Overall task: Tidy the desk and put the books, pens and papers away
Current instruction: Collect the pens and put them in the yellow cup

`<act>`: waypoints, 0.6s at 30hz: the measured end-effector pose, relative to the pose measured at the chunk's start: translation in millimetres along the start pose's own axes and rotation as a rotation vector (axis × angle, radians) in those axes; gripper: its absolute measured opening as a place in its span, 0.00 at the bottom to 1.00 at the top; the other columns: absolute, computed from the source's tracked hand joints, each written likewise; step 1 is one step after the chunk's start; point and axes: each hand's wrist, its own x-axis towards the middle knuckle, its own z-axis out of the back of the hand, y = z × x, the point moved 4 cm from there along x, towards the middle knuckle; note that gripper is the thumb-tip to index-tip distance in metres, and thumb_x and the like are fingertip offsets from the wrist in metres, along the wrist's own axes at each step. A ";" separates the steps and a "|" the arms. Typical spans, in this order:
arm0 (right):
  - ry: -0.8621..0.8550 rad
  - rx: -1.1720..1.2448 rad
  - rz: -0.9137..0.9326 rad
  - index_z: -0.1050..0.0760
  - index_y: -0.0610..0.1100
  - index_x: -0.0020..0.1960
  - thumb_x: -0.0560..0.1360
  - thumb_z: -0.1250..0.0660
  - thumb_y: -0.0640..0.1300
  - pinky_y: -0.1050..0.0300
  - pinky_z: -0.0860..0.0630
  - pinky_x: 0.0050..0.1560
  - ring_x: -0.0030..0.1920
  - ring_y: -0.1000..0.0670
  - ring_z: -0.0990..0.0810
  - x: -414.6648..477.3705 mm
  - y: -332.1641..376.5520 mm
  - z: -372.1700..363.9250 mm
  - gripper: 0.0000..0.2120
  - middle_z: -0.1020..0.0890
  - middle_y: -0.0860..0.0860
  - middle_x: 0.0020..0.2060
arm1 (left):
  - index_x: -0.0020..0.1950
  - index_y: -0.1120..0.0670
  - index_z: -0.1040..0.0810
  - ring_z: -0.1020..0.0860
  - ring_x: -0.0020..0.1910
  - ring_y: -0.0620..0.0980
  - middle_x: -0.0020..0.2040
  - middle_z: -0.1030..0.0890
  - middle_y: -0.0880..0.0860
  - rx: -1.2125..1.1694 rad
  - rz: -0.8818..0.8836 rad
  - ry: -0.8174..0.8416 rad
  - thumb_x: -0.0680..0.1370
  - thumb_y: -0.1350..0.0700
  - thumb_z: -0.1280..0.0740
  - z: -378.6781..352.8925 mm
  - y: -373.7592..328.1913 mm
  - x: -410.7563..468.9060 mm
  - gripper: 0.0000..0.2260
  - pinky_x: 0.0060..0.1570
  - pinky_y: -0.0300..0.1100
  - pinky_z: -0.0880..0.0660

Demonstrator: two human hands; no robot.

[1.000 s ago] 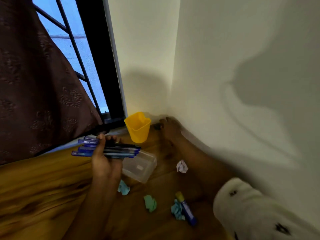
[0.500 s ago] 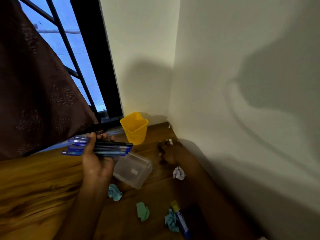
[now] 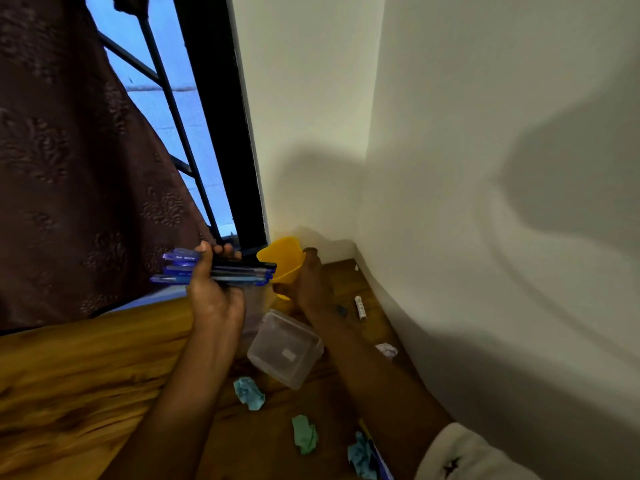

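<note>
— While the left hand (image 3: 214, 299) holds up a bunch of blue plastic pens (image 3: 225, 271), what does the other hand do?
— The right hand (image 3: 308, 289) has its fingers curled round one yellow plastic cup (image 3: 284, 259). The cup is tipped, with its open top facing the pens.
— How many pens are there?
— I count four for sure. They lie flat on top of each other, so I cannot tell if more hide behind. The left fingers and thumb are wrapped tight round the middle of the bunch. The pen tips are right at the rim of the cup.
— Where is all that?
— Over the back corner of the brown wooden desk (image 3: 86, 375), near the window.
— What lies on the desk?
— One clear plastic box (image 3: 285, 348), just below the two hands. Four crumpled balls too: one blue-green paper ball (image 3: 249, 393), one green paper ball (image 3: 304, 434), one blue paper ball (image 3: 362, 459) and one white paper ball (image 3: 386, 349).
— Anything else?
— One little white stick (image 3: 360, 306) by the wall, and one blue stick with a yellow end (image 3: 379, 455) beside the blue paper ball.
</note>
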 end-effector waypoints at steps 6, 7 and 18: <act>-0.127 -0.017 0.180 0.40 0.45 0.67 0.59 0.22 0.53 0.46 0.23 0.50 0.55 0.42 0.24 -29.6 12.3 23.7 0.43 0.26 0.45 0.58 | 0.43 0.55 0.29 0.18 0.41 0.47 0.35 0.19 0.48 0.231 -0.115 0.177 0.79 0.63 0.39 -45.2 7.0 9.0 0.06 0.52 0.44 0.22; -0.144 -0.034 0.201 0.40 0.45 0.68 0.60 0.22 0.54 0.47 0.23 0.51 0.55 0.43 0.24 -35.9 15.9 30.5 0.43 0.26 0.46 0.58 | 0.43 0.56 0.28 0.18 0.43 0.50 0.37 0.18 0.50 0.323 -0.143 0.209 0.77 0.63 0.36 -50.0 9.5 9.2 0.05 0.53 0.46 0.22; -0.206 -0.010 0.156 0.42 0.48 0.70 0.60 0.23 0.58 0.50 0.24 0.53 0.58 0.47 0.25 -63.3 27.0 76.4 0.46 0.28 0.49 0.61 | 0.59 0.57 0.23 0.19 0.42 0.36 0.47 0.20 0.47 0.908 -0.090 0.362 0.74 0.61 0.30 -66.4 42.7 -11.4 0.13 0.41 0.30 0.24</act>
